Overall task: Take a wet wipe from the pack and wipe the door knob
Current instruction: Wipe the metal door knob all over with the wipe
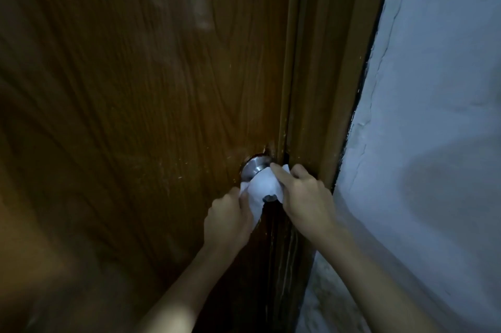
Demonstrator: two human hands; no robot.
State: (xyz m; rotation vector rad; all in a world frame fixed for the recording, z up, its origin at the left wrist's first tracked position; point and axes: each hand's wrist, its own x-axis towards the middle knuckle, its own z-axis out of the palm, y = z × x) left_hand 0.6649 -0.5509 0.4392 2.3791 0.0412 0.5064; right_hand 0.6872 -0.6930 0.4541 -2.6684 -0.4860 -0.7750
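Observation:
A round silver door knob [253, 169] sits low on the right edge of a brown wooden door [135, 88]. A white wet wipe [264, 188] is draped over the front of the knob and covers most of it. My left hand [229, 221] pinches the wipe's lower left edge. My right hand [303, 196] presses the wipe against the knob from the right, index finger stretched along the top. The pack of wipes is not in view.
The brown door frame [317, 88] runs beside the door's edge. A pale, rough plastered wall [433, 116] fills the right side. The light is dim.

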